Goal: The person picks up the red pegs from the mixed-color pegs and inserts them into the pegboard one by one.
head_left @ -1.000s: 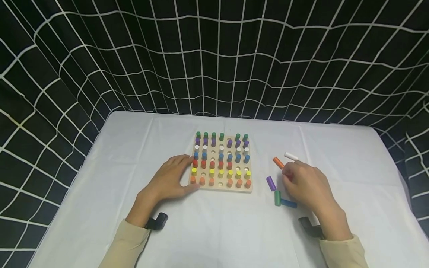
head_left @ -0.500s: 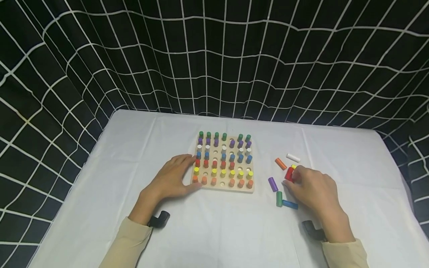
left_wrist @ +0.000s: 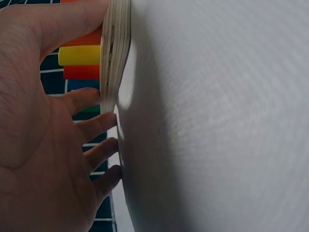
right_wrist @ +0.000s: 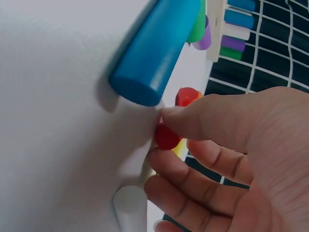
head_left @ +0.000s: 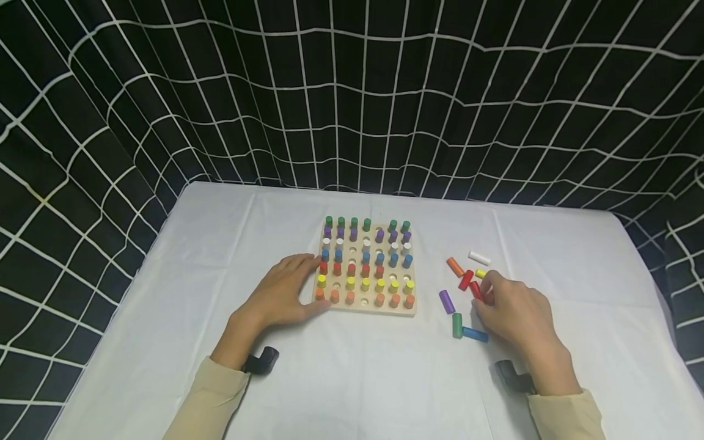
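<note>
My left hand (head_left: 280, 290) rests at the left edge of a wooden peg board (head_left: 396, 310), its thumb along the front corner and its fingers along the side. In the left wrist view the fingers are loosely extended against the board's edge (left_wrist: 115, 53). My right hand (head_left: 514, 311) pinches a red peg (head_left: 476, 291) lying at the table; the right wrist view shows the thumb and fingers around its round end (right_wrist: 167, 137). Beside it lie another red peg (head_left: 466, 280) and a yellow peg (head_left: 481, 274), partly hidden by the fingers.
Loose orange (head_left: 455, 266), white (head_left: 480, 258), purple (head_left: 447, 302), green (head_left: 457, 325) and blue (head_left: 475, 334) pegs lie right of the board. A white peg (right_wrist: 130, 208) shows low in the right wrist view. Upright coloured pegs stand in rows, with some bare holes. Netting (head_left: 352, 91) hangs behind the table.
The right hand has drawn back slightly from its place a second ago, uncovering red and yellow pegs. The two red pegs now lie apart. My left hand stays on the board.
</note>
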`<state>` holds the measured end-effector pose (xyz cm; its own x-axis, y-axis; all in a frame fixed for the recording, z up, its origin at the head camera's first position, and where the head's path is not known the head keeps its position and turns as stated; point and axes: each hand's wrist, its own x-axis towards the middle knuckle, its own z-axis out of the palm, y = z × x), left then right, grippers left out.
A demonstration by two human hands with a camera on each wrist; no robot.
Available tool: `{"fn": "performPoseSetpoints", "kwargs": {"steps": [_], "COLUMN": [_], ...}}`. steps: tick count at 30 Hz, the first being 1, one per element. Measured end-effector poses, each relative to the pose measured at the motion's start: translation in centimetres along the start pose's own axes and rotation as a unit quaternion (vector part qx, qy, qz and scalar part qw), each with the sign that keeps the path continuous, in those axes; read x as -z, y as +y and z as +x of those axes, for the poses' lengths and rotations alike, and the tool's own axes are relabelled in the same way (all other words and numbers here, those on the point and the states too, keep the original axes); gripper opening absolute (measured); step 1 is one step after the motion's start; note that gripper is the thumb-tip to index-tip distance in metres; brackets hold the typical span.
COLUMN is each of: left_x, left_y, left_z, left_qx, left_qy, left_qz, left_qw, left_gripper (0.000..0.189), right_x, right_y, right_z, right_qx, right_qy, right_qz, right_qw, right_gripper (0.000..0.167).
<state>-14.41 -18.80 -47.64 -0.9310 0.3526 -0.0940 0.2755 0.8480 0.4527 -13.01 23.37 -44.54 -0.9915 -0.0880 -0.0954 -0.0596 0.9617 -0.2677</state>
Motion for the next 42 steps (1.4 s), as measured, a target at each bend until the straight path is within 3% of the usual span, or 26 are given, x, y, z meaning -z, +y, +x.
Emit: {"fn": "performPoseSetpoints", "kwargs": {"steps": [10,16,25,32,42], "left_x": [-0.2,-0.2,-0.3,-0.4,-0.3], "left_y": [-0.1,-0.3,-0.2,-0.1,-0.1], "left_z": [-0.1,-0.1,-0.2,-0.1,0.1], "left_qx": [0.005,0.003,0.007,0.004,0.002], "left_qy": [-0.004,0.001,-0.005,-0.005,-0.003], "left_qz": [-0.005,-0.005,-0.004,-0.001,0.002], "left_qw": [1.0,1.0,1.0,1.0,1.0], "left_gripper": [0.091,0.091,0.091,0.091,0.092], "right_x": [1.1,1.7,1.6,1.4,1.4], "right_y": [-0.3,-0.6,-0.8,-0.6,-0.6], "right_z": [-0.4,-0.5,-0.4,-0.4,-0.4], "right_qx": [0.006,0.017,0.024,0.049,0.06], "right_qy": [0.013,0.041,0.059,0.097,0.091], "right_qz": [-0.004,0.0,0.001,0.0,0.001], "right_qw": [0.9999,0.999,0.998,0.9941,0.994], "right_gripper": [0.026,0.021,0.017,0.015,0.01]}}
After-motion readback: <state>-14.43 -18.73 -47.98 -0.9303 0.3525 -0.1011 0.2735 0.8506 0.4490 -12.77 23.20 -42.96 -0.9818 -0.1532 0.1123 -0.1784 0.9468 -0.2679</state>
